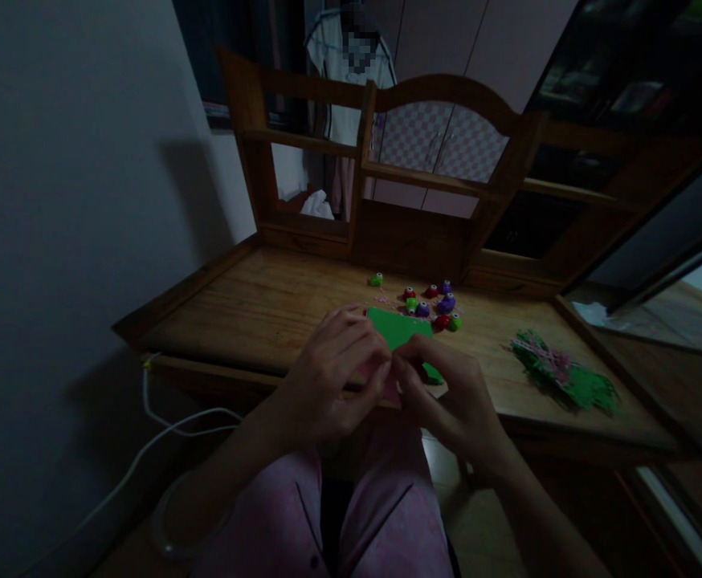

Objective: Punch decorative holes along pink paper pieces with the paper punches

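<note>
My left hand (pixel 339 377) and my right hand (pixel 447 393) meet over the front edge of the desk, fingertips pinched together and almost touching. Whatever lies between the fingers is too small or too hidden to name. Just beyond and partly beneath them is a flat green sheet (pixel 400 327), its near part covered by my hands. A dark pinkish piece (pixel 391 389) shows below the fingertips; I cannot tell whether it is held. Behind the sheet, several small shiny red, purple and green pieces with eye-like white spots lie loosely grouped, among them a purple one (pixel 446 303).
A pile of green and pink strips (pixel 561 373) lies at the right of the wooden desk (pixel 236 309). A lone green piece (pixel 376 279) sits farther back. Wooden shelving (pixel 360 160) rises behind. A white cable (pixel 164 429) hangs at the left front corner.
</note>
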